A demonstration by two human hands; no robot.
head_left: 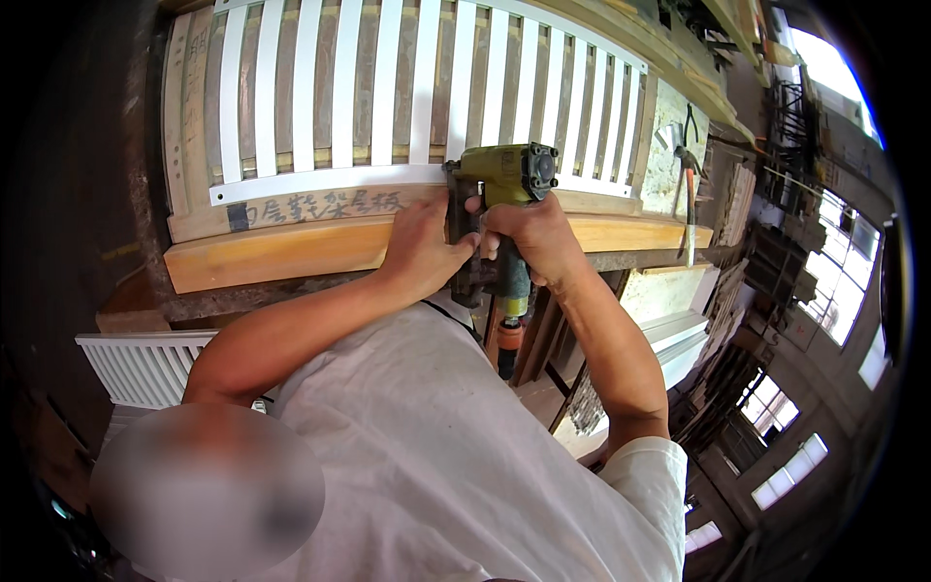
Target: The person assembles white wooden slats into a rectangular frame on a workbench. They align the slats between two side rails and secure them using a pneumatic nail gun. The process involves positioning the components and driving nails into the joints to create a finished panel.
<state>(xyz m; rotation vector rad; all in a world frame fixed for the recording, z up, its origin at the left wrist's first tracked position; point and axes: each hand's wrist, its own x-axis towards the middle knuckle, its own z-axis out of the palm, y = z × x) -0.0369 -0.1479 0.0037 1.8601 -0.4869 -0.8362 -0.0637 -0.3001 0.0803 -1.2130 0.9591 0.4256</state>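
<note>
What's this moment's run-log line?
right hand: grips nail gun; left hand: at its magazine; white slatted panel: by gun's nose; hammer: right of panel

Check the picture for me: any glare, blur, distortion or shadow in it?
Head view: the upper-right window washes out to white; the white slatted frame curves with the fisheye; a soft shadow greys a slat up and left of the green nail gun; a blurred oval covers the lower left.

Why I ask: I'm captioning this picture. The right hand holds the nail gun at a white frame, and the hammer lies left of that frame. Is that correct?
Not quite: the head view shows the hammer lying right of that white frame. The right hand does hold the nail gun there.
</note>
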